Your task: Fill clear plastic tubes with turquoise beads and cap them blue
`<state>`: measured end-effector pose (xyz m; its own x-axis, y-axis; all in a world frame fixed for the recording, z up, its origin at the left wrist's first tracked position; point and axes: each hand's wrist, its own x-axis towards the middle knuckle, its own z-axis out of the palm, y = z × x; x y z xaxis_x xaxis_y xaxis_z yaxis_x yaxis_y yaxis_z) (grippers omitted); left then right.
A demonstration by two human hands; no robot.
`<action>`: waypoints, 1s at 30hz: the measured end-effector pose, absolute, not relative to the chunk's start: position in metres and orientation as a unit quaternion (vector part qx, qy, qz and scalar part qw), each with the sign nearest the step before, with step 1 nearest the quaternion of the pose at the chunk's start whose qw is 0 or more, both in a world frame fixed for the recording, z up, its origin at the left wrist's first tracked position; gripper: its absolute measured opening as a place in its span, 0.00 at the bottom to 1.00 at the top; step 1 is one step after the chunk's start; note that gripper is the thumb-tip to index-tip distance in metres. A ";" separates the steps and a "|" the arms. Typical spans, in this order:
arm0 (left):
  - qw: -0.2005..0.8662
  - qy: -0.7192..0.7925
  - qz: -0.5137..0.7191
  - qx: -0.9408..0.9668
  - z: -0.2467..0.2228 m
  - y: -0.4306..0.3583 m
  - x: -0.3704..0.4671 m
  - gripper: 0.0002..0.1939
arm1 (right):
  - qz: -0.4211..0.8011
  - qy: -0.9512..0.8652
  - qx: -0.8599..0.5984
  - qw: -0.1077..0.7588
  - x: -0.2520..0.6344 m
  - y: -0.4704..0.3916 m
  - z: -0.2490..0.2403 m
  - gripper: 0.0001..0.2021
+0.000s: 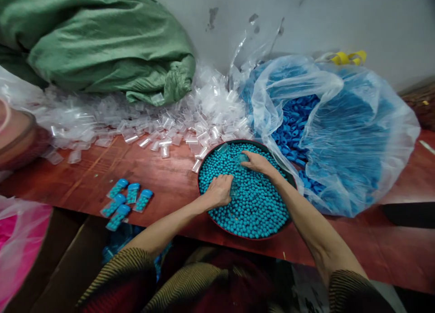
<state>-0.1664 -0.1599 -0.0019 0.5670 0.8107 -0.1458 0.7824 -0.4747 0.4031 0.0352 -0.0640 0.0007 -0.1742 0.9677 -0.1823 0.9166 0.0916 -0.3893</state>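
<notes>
A round tray (199,179) with a dark red rim is full of small teal beads (253,213). Over its left half my left hand (220,190) is closed around a clear plastic container (233,189), partly hidden by the fingers. My right hand (256,162), near the middle of the beads, grips another clear container (243,158) between thumb and fingers. One more clear container (222,148) lies at the tray's upper left edge. Several filled containers with blue caps (118,217) lie on the red table (163,172) to the left.
Many empty clear containers (210,104) are heaped along the back, beside a green sack (112,45). A translucent bag (353,141) of blue caps (294,127) touches the tray's right side. Pink plastic (23,245) shows at lower left, a bowl-like container (20,138) at far left.
</notes>
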 end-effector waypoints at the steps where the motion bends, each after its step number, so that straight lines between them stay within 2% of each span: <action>1: 0.221 0.468 0.039 0.855 -0.002 -0.159 -0.167 0.24 | 0.209 -0.740 -0.637 0.056 0.038 -0.066 0.003 0.20; 3: 0.237 0.475 0.064 0.845 -0.001 -0.159 -0.169 0.25 | 0.207 -0.731 -0.646 0.078 0.041 -0.075 0.007 0.14; 7: 0.248 0.455 0.116 0.847 -0.003 -0.162 -0.170 0.28 | 0.289 -0.670 -0.637 0.249 0.033 -0.114 0.005 0.13; 9: 0.248 0.442 0.109 0.855 -0.006 -0.165 -0.170 0.30 | 0.350 -0.647 -0.612 0.291 0.024 -0.138 -0.002 0.10; 13: 0.235 0.443 0.070 0.862 -0.010 -0.167 -0.170 0.30 | 0.332 -0.686 -0.587 0.272 0.012 -0.163 -0.011 0.04; 17: 0.238 0.426 0.038 0.872 -0.005 -0.162 -0.169 0.30 | 0.291 -0.721 -0.584 0.233 0.013 -0.159 -0.012 0.07; 22: 0.235 0.410 0.015 0.881 0.002 -0.154 -0.167 0.28 | 0.281 -0.748 -0.554 0.234 0.014 -0.148 -0.016 0.13; 25: 0.218 0.398 0.015 0.891 0.001 -0.152 -0.167 0.31 | 0.294 -0.755 -0.545 0.215 0.013 -0.138 -0.017 0.13; 30: 0.227 0.406 -0.002 0.885 -0.002 -0.150 -0.166 0.37 | 0.256 -0.793 -0.537 0.129 0.010 -0.128 -0.010 0.15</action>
<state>-0.1662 -0.1502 -0.0020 0.6701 0.7183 -0.1873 0.7198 -0.5670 0.4005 0.0097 -0.1284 -0.0098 -0.3903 0.9181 -0.0695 0.7854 0.2927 -0.5454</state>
